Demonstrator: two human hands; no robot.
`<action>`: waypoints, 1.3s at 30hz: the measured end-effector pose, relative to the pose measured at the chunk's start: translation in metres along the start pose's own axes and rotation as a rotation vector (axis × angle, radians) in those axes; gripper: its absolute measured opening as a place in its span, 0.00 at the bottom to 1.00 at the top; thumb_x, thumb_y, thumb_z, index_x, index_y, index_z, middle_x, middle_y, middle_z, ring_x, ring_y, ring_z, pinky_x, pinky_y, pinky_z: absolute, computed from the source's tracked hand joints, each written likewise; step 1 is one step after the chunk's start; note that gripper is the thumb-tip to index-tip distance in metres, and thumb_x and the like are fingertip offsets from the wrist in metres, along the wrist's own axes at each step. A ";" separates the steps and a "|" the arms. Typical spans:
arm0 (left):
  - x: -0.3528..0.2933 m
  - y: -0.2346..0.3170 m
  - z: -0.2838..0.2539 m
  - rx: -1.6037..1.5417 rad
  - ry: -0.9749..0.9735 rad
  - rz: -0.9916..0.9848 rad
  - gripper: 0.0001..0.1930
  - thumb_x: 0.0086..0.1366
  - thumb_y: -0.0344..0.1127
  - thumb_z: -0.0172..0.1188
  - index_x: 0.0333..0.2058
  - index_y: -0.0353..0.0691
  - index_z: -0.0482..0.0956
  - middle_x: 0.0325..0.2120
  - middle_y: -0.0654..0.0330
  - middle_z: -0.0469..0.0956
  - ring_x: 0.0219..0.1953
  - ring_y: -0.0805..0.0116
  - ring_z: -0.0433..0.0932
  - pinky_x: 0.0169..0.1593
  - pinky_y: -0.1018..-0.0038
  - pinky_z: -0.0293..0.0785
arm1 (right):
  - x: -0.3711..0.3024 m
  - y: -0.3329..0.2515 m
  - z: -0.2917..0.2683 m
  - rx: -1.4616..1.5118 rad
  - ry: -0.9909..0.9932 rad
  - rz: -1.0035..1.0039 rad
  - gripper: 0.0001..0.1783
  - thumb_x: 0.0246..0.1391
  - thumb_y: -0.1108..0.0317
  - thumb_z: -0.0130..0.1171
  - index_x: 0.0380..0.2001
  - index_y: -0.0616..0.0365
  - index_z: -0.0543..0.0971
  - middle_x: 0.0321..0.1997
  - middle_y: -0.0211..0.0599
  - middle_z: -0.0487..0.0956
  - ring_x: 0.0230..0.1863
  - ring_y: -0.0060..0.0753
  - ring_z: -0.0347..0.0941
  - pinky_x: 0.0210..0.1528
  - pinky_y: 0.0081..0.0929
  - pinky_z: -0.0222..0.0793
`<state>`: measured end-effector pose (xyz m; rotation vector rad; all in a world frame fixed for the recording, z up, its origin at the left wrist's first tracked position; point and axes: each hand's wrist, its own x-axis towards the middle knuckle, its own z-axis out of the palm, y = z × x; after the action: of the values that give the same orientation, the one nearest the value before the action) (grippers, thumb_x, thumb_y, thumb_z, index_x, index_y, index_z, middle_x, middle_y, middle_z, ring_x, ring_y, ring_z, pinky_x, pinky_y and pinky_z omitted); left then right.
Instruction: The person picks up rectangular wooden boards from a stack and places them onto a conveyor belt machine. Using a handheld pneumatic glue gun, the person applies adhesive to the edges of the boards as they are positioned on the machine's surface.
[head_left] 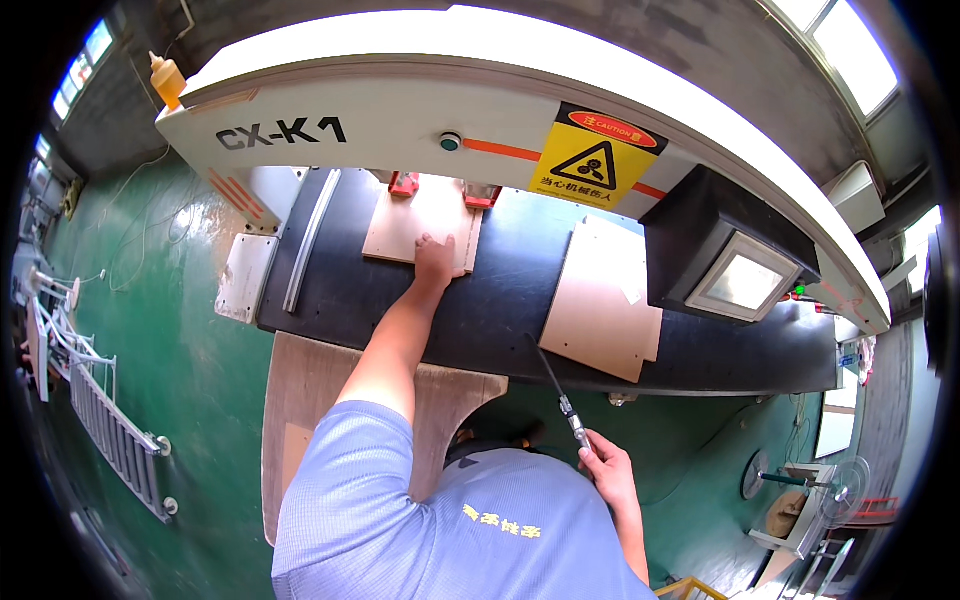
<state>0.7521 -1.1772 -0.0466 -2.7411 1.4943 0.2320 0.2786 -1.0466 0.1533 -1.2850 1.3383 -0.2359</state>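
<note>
My left hand [434,258] lies on the near right part of a light wooden panel [396,232], its fingers stretched forward. The panel's far edge runs under the machine beam, by two red fittings, one of them a red block [404,186]. In front of my body, my right hand [608,468] is closed round an air blow gun [572,414]. The gun's long thin black nozzle points up and left, over the dark table's front edge. Just right of the nozzle tip lies a second wooden panel [598,300], with small holes and notched corners.
A white machine beam [390,115] spans the dark worktable [510,250]. From it hangs a black box with a screen [745,278]. A metal rail [312,240] lies at the table's left. A brown board [330,390] adjoins the front edge. A fan [848,486] stands at right.
</note>
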 end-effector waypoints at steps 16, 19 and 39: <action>-0.004 0.001 -0.005 -0.028 0.003 -0.010 0.45 0.50 0.59 0.74 0.65 0.52 0.68 0.62 0.30 0.65 0.63 0.35 0.66 0.63 0.57 0.68 | 0.002 -0.007 0.004 -0.007 -0.038 -0.009 0.21 0.62 0.69 0.60 0.58 0.61 0.77 0.26 0.23 0.76 0.21 0.11 0.61 0.24 0.14 0.57; -0.004 0.002 -0.005 -0.032 0.001 -0.011 0.45 0.49 0.59 0.74 0.65 0.52 0.68 0.62 0.30 0.64 0.63 0.35 0.66 0.63 0.57 0.68 | 0.004 -0.002 0.003 -0.007 -0.032 -0.022 0.22 0.62 0.70 0.60 0.58 0.61 0.77 0.26 0.24 0.76 0.22 0.12 0.62 0.25 0.15 0.58; -0.005 0.004 0.000 -0.011 -0.013 -0.045 0.46 0.50 0.60 0.72 0.67 0.56 0.64 0.66 0.35 0.60 0.66 0.37 0.61 0.64 0.56 0.66 | 0.004 -0.001 0.005 0.001 -0.030 0.009 0.21 0.60 0.69 0.63 0.57 0.60 0.79 0.25 0.23 0.76 0.25 0.12 0.66 0.26 0.16 0.61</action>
<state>0.7460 -1.1751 -0.0460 -2.7726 1.4304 0.2582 0.2841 -1.0478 0.1505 -1.2770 1.3181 -0.2100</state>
